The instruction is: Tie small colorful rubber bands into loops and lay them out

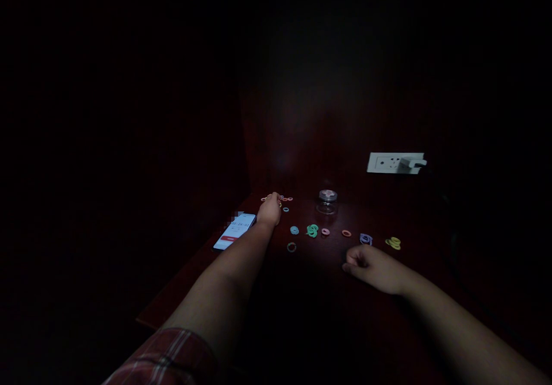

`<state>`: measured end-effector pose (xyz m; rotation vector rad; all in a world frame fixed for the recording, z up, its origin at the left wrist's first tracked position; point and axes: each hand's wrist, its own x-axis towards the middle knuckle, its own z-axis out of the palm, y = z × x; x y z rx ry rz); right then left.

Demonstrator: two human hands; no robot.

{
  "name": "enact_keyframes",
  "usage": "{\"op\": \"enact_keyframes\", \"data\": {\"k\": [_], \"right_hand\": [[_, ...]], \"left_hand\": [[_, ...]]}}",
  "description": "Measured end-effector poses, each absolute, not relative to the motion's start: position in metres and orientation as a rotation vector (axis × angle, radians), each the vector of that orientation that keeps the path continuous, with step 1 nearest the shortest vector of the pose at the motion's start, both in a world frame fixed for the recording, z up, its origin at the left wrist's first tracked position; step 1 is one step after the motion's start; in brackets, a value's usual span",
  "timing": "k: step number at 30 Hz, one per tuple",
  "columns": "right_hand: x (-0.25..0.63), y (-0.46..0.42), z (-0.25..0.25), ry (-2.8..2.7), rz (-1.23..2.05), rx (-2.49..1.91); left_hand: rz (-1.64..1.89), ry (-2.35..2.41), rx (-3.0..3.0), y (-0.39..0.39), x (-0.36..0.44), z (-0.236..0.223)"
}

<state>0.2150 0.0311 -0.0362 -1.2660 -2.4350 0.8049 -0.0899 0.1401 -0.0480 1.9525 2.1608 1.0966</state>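
Note:
My left hand (269, 209) reaches to the far left of the table, over a loose group of small coloured hair ties (290, 199); its fingertips are hidden behind the back of the hand. My right hand (374, 267) rests loosely curled, with nothing visible in it. Just beyond it lie purple hair ties (365, 239), with yellow hair ties (394, 243) to their right. Leftward run an orange hair tie (347, 233), a pink one (325, 232), a green cluster (313, 231) and light blue ones (294, 230). A dark patterned hair tie (292, 247) lies nearer me.
A clear lidded jar (327, 203) stands towards the back of the dark red table (319, 270). A lit phone (235, 231) lies left of my left forearm. On the back wall is a white socket panel (388, 163) with a plug (413, 162) in it. The surroundings are very dark.

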Motion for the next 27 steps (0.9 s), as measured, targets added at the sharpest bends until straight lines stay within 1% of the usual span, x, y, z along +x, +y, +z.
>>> {"op": "enact_keyframes", "data": {"k": [13,23,27], "right_hand": [[0.215,0.032,-0.036,-2.456,0.820,-1.235],[0.217,0.035,-0.038,-2.487,0.802,-1.207],[0.217,0.035,-0.039,-2.467,0.793,-1.180]], "left_hand": [[1.280,1.992,1.943,0.138,-0.091,-0.047],[1.643,1.709,1.751,0.113,-0.091,-0.046],[1.736,1.536,1.699,0.094,-0.073,-0.038]]}}
